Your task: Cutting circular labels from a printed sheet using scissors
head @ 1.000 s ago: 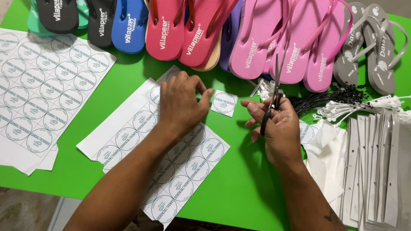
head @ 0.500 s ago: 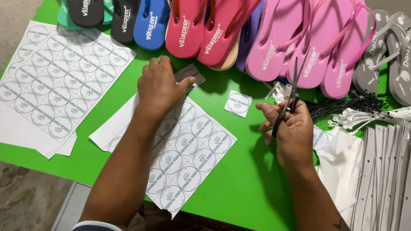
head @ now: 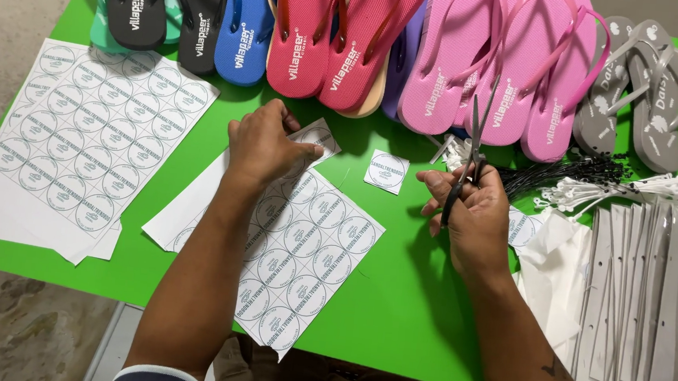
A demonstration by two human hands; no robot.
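Lifting the top corner of the sticker sheet now with my left hand, fingers pinched shut on that edge, where half a second ago the same hand sat flatter and higher over the sheet. I'll take this sheet as my landmark. Far to its left, the other full sheets of round stickers lie stacked on the green bench, untouched. Beyond the sheet's far edge runs the row of flip-flops, black and blue through red to pink and grey. Just right of the corner I'm holding, one cut-out square sticker lies alone on the bench; it was there a moment ago too, so that cut is done and I judge I'm lining the sheet up for another. Further right, my right hand is closed around the scissors, blades near together and pointing up toward the pink pairs, much as before. Beyond that hand lie the black ties, the white tag pins and the white strips.
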